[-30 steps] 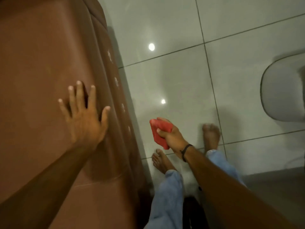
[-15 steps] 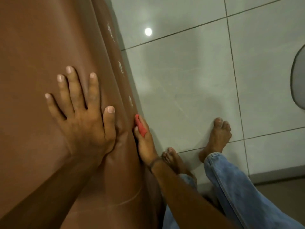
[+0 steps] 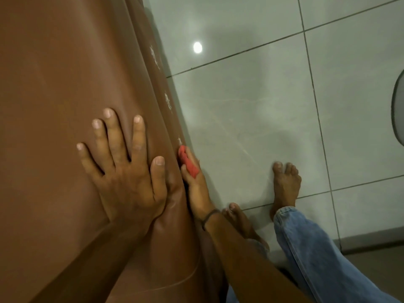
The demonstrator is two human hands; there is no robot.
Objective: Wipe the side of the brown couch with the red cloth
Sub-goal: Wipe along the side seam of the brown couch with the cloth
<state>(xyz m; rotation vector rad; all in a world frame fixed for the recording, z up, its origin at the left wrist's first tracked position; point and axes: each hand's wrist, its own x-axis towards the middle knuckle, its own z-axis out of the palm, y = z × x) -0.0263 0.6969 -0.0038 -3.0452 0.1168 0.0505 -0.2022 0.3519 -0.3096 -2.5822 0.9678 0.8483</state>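
Observation:
The brown couch [image 3: 65,84] fills the left half of the head view; its leather side drops away along the right edge, with pale scuff marks [image 3: 167,101] down it. My left hand [image 3: 124,171] lies flat on the top of the couch, fingers spread, holding nothing. My right hand [image 3: 196,189] presses the red cloth [image 3: 188,162] against the side of the couch just below the edge. Only a small folded part of the cloth shows between my fingers and the leather. A dark band circles my right wrist.
Pale grey floor tiles [image 3: 251,106] with dark grout lines spread to the right of the couch. My two bare feet [image 3: 286,184] and blue jeans legs [image 3: 317,254] stand close beside the couch. A rounded grey object [image 3: 399,110] shows at the right edge.
My right hand has carried the red cloth from out over the floor onto the couch's side and keeps it pressed there. The left hand stays flat on top; the view has tilted nearer.

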